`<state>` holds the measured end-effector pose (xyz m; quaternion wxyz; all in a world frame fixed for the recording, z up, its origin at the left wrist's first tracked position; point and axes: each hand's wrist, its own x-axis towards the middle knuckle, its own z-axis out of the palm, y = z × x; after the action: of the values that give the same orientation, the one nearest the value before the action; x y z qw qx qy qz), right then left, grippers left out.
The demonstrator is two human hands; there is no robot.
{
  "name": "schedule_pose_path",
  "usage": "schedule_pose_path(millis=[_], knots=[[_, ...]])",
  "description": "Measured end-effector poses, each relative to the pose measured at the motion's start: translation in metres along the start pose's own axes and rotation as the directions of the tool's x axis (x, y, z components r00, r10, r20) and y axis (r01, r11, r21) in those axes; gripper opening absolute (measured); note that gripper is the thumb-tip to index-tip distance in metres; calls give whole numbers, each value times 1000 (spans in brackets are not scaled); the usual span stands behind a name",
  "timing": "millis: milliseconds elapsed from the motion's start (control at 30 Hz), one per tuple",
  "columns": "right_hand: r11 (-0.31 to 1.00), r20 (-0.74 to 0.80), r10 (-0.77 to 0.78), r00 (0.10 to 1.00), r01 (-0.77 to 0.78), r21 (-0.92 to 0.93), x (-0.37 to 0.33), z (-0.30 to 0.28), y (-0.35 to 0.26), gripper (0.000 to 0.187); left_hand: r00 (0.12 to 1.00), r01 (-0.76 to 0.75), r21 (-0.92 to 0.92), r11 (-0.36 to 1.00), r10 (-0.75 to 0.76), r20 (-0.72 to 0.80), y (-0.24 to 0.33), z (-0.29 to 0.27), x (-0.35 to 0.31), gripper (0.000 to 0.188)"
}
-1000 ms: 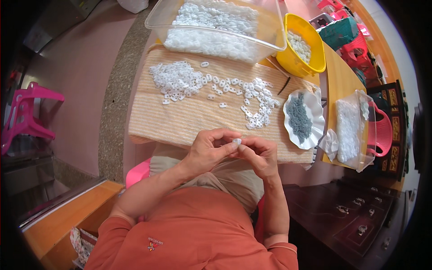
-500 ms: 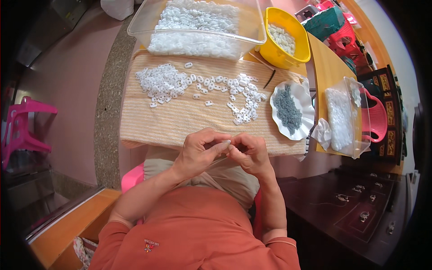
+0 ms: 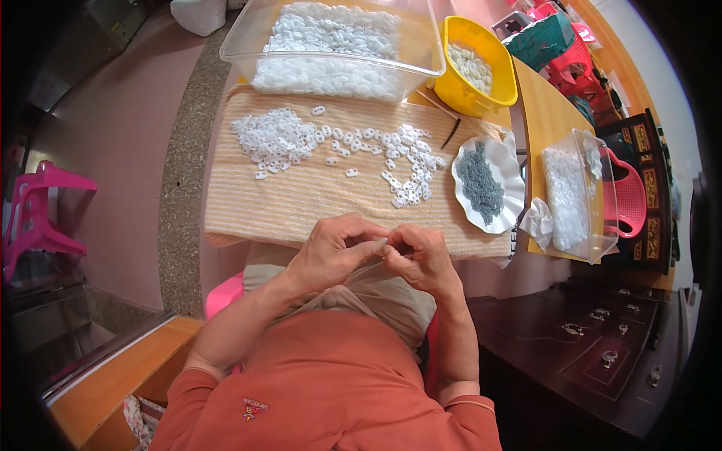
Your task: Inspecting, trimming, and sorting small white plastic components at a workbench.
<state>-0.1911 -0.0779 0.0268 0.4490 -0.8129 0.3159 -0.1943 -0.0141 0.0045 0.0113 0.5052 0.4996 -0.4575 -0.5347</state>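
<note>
Ribbed, striped cloth [image 3: 293, 203] bore small, flat white two-holed ovals [image 3: 274, 139], one dense heap at left and a looser scatter; fine grey parts [image 3: 479, 184] lay in a scalloped white dish [image 3: 514, 186]. Left hand [image 3: 335, 244] and right hand [image 3: 423, 257] met at the near edge, narrowly pinching a small pale piece [image 3: 386, 241], mostly hidden.
</note>
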Motion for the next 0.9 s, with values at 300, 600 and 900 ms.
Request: schedule_pose_path(millis=[300,600,900], knots=[[999,59,-22,998,25,-48,1,-3,-1,7,994,102,-68,993,-99,42,0,-2,1,18],[957,116,117,986,-143,253,1,6,16,12,992,119,-301,946,-124,3,6,-5,3,21],[775,43,343,938,-308,552,1,17,4,17,988,130,-452,883,-154,-16,8,-7,2,22]])
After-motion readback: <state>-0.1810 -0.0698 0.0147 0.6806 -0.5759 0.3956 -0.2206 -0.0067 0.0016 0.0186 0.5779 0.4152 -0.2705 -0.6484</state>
